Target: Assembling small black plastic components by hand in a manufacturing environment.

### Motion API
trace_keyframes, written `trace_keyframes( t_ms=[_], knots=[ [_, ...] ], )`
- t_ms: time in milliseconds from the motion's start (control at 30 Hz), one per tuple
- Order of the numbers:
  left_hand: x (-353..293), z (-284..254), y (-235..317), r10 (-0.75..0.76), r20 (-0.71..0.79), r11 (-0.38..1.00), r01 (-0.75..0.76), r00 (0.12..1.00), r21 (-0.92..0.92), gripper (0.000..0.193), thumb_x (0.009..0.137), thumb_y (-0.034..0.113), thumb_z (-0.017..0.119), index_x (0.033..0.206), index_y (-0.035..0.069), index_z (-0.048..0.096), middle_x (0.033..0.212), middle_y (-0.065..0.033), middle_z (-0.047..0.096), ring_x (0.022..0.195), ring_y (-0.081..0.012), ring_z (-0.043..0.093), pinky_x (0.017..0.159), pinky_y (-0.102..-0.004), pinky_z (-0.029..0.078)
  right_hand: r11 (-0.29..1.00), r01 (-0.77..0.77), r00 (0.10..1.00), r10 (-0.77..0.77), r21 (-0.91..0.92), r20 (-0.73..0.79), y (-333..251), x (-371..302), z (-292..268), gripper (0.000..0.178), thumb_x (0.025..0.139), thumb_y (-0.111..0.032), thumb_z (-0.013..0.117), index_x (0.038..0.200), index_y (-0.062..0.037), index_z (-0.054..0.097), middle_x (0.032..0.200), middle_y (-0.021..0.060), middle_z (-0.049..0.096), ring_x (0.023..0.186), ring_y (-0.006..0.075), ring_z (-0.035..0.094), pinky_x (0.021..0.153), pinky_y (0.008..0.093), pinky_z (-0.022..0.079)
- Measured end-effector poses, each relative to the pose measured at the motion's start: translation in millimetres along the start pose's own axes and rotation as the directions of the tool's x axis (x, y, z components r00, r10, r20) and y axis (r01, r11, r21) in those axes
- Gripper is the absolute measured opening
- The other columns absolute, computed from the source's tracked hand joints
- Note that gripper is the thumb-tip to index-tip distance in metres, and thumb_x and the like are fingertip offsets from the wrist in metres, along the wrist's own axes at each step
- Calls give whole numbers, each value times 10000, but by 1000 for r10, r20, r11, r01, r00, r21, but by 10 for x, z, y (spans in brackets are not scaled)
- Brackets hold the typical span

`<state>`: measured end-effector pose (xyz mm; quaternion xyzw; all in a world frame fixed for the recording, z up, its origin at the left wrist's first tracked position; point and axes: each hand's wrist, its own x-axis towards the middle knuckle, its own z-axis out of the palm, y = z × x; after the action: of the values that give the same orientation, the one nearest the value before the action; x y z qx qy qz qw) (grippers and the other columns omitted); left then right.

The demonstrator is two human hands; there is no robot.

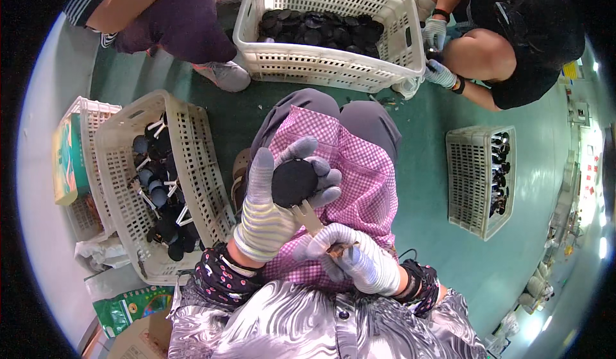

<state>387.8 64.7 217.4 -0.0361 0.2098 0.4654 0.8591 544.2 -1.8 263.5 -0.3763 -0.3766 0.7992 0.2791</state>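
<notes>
Black round disc (294,182) sits cupped in the person's left hand (273,208), over the lap and the pink checked apron (366,179); the gloved fingers curl closed around its rim, the flat face turned up. Just below, the right hand (359,259) is clenched around the handle of a small flat blade tool (310,218), whose tip touches the disc's lower edge. With the blade aimed toward the left palm, a slip off the smooth rim could likely drive it into the glove, and a hard push might pop the disc out of the light hold onto the green floor (423,230).

Beside the left knee stands a white basket (199,166) of dark parts with white stems. Farther off, at the right, is a smaller crate (465,179), and ahead a large crate (321,70) holds more black discs, with two other people seated beside it.
</notes>
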Motion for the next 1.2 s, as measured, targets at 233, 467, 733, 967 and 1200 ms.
trace_keyframes(
  t_ms=[233, 467, 733, 967, 1200],
  knots=[
    [-6, 64, -46, 39, 65, 975, -52, 997, 217, 713, 845, 636, 428, 1147, -3, 520, 989, -147, 607, 922, -254, 608, 839, -394, 512, 1000, 2, 996, -3, -5, -91, 23, 47, 52, 533, 951, -508, 281, 1024, -48, 541, 964, 141, 619, 491, 68, 429, 460, 220, 371],
    [-58, 4, 0, -84, 50, 785, 35, 995, 618, 835, 845, 711, 285, 1094, -32, 573, 981, -131, 598, 910, -204, 581, 842, -335, 455, 972, -230, 961, 219, -49, -167, -48, 189, -36, 641, 947, -512, 280, 686, -10, 583, 654, 93, 607, 408, 106, 425, 440, 239, 368],
    [-27, -26, -32, -69, 193, 675, -97, 979, 732, 721, 908, 591, 323, 1051, -59, 601, 996, -123, 562, 905, -209, 564, 829, -331, 437, 973, -224, 961, 230, 55, -151, 10, 176, -77, 636, 914, -559, 346, 660, -15, 556, 649, 100, 584, 470, 110, 471, 468, 239, 368],
    [66, -47, 55, -75, 273, 563, -185, 959, 806, 580, 915, 487, 418, 1082, -40, 594, 1006, -118, 577, 924, -195, 562, 851, -321, 435, 976, -217, 970, 219, 35, -103, 18, 184, -130, 622, 929, -543, 329, 713, -14, 574, 584, 75, 538, 469, 107, 472, 464, 231, 362],
    [31, -55, -1, 26, 270, 458, -251, 963, 853, 398, 919, 276, 489, 1204, -2, 484, 1151, -100, 561, 1087, -204, 524, 936, -341, 408, 968, 252, 904, -238, -7, -355, -40, 97, -331, 569, 918, -518, 399, 1059, 10, 557, 1245, 154, 480, 1002, 164, 555, 833, 303, 459]
  ],
)
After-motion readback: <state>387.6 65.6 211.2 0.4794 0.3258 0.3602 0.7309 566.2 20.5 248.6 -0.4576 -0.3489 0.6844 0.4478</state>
